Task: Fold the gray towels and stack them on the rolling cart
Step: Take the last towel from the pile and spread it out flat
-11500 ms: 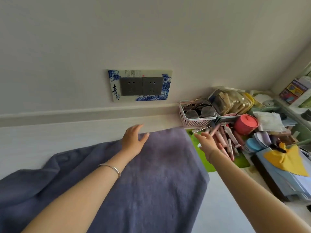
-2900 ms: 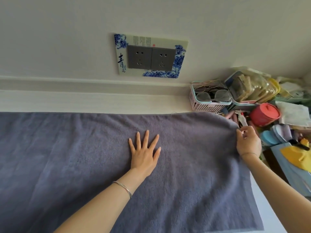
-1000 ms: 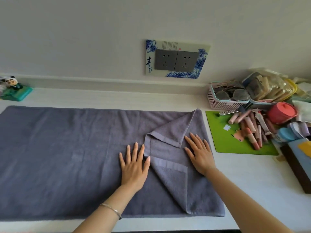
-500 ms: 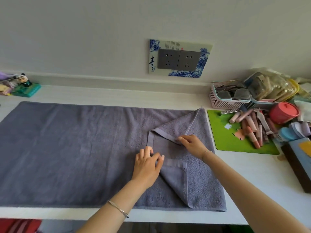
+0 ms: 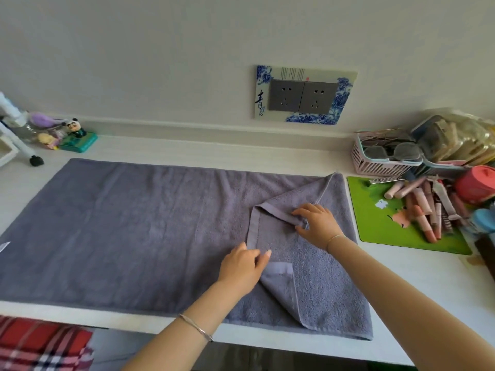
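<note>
- Lying flat along the white counter (image 5: 267, 156), the gray towel (image 5: 134, 231) is spread lengthwise, its near long edge close to the counter's front lip.
- At the towel's right end, two corners are turned inward as triangular flaps, one from the far side and one from the near side, and their hems meet near the middle of that end.
- The right hand (image 5: 317, 223) rests on the far flap, thumb and fingertips drawn together and pinching its hem into a small bunch.
- The left hand (image 5: 242, 266) sits just beside the near flap, fingers curled in with the thumb, pinching the towel's hem where the folded border runs down to it.
- A thin bangle (image 5: 197, 328) circles the left wrist, and a finer bracelet (image 5: 334, 238) the right.
- Just right of the towel lies a green mat (image 5: 401, 236) with a heap of pink tubes (image 5: 423, 207) on its far right part.
- Behind the mat stands a pink basket (image 5: 380, 164), with a red lidded tub (image 5: 476, 183) to its right.
- On the wall above is a double socket plate (image 5: 305, 95) with a blue-and-white surround.
- At the counter's far left corner sit a panda figurine (image 5: 76, 128) and a black caster (image 5: 36, 160).
- Below the counter's front edge, at the lower left, red plaid cloth (image 5: 40, 344) shows.
</note>
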Demonstrator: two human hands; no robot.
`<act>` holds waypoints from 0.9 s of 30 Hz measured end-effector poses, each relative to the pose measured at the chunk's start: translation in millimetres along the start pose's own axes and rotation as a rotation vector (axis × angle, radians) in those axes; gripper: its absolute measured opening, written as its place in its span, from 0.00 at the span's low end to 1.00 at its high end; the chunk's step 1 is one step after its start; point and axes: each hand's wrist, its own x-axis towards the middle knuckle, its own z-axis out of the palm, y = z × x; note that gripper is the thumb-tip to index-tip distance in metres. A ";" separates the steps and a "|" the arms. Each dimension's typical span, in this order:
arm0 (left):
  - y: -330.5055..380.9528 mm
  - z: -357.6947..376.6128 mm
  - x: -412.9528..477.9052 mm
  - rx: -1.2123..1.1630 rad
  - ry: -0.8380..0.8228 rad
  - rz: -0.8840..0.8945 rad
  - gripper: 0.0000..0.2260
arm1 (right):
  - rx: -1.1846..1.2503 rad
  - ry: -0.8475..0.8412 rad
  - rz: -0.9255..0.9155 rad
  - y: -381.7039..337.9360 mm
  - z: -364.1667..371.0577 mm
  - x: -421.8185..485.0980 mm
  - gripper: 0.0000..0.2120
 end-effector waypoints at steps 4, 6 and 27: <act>-19.4 -4.6 -6.1 -0.035 0.005 -0.070 0.19 | 0.053 0.011 0.020 4.7 -3.2 1.0 0.19; -23.2 -5.4 -6.2 -0.071 0.046 -0.081 0.14 | 0.207 0.057 0.103 9.3 0.2 2.3 0.18; 10.7 -135.0 -10.2 -1.351 -0.473 -0.117 0.09 | 0.936 0.498 0.080 -97.8 -145.4 80.3 0.03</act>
